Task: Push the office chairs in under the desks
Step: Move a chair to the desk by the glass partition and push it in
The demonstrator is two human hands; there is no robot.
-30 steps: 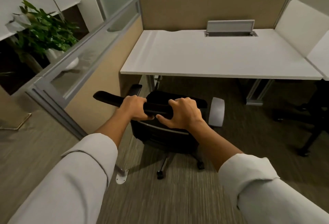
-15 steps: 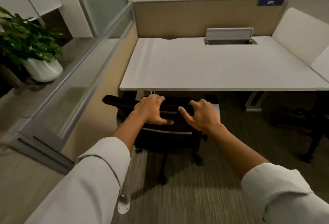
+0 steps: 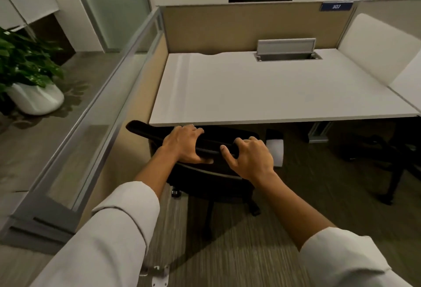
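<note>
A black office chair (image 3: 211,181) stands at the front edge of the white desk (image 3: 262,90), its seat hidden beneath the top. My left hand (image 3: 184,144) grips the top rim of the backrest, fingers curled over it and nearly touching the desk edge. My right hand (image 3: 249,158) rests on the same rim further right, fingers hooked over it and thumb spread. The chair's grey right armrest (image 3: 275,152) shows beside my right hand. Its wheeled base (image 3: 255,209) sits on the carpet.
A beige and glass partition (image 3: 127,63) runs along the desk's left side. A second dark chair (image 3: 387,156) stands at the right. A potted plant (image 3: 27,74) sits beyond the partition. A metal floor bracket (image 3: 157,275) lies near my left sleeve.
The chair has rolled forward from open floor until its backrest reaches the desk edge. Both hands have travelled with it, and my right hand's grip has loosened.
</note>
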